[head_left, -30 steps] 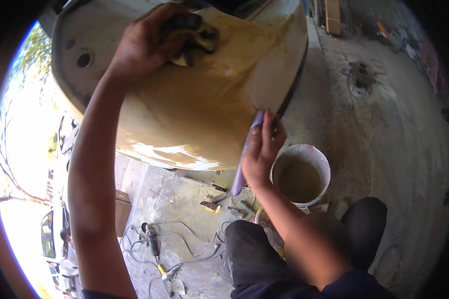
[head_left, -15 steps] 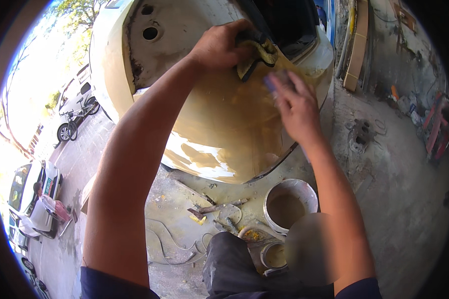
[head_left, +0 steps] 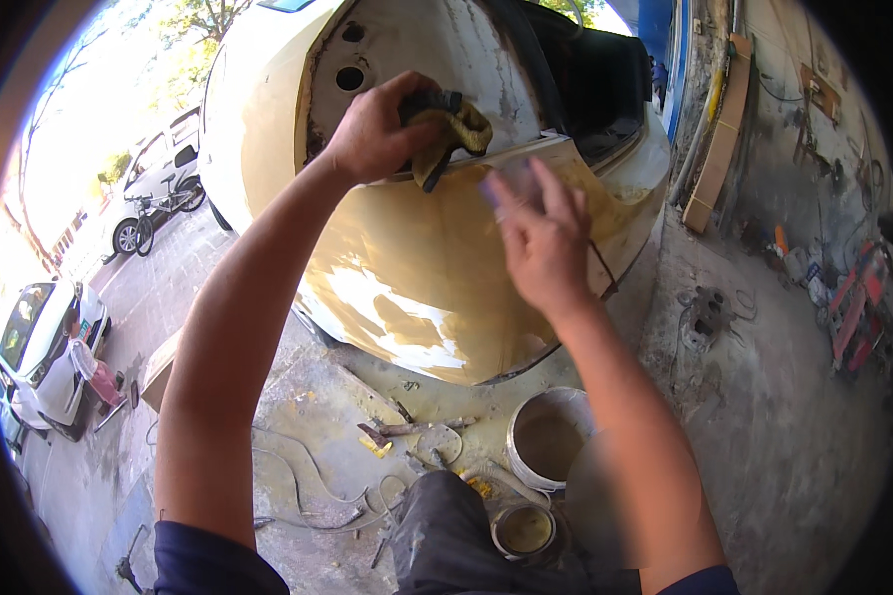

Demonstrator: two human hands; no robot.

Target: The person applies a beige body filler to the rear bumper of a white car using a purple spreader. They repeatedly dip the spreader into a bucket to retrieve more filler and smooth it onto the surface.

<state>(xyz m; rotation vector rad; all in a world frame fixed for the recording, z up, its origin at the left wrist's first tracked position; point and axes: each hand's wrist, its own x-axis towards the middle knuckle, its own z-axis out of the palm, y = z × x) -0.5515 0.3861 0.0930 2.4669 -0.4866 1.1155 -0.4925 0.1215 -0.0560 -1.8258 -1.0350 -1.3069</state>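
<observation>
In front of me is a car body's rounded end panel (head_left: 446,258), tan and glossy with bare white patches at its lower left. My left hand (head_left: 377,134) is closed round a yellowish cloth (head_left: 456,139) with dark parts, held at the panel's upper edge. Whether the cloth touches the panel, I cannot tell. Lower and to the right, my right hand (head_left: 551,248) is over the panel, its fingers bent over a small greyish-purple pad (head_left: 514,183). That hand and the pad are smeared by motion.
A bucket (head_left: 511,446) of murky liquid and a smaller tin (head_left: 524,531) stand near my knees. Hose and tools (head_left: 422,428) litter the floor. Right, a long cardboard strip (head_left: 716,144) leans at the wall. Outside left are a white car (head_left: 55,347), a bicycle (head_left: 147,223) and a person (head_left: 91,367).
Both hands have shifted left across the panel, the left with the cloth and the right with the pad. The whole view has also turned a little, putting the car farther right in the picture.
</observation>
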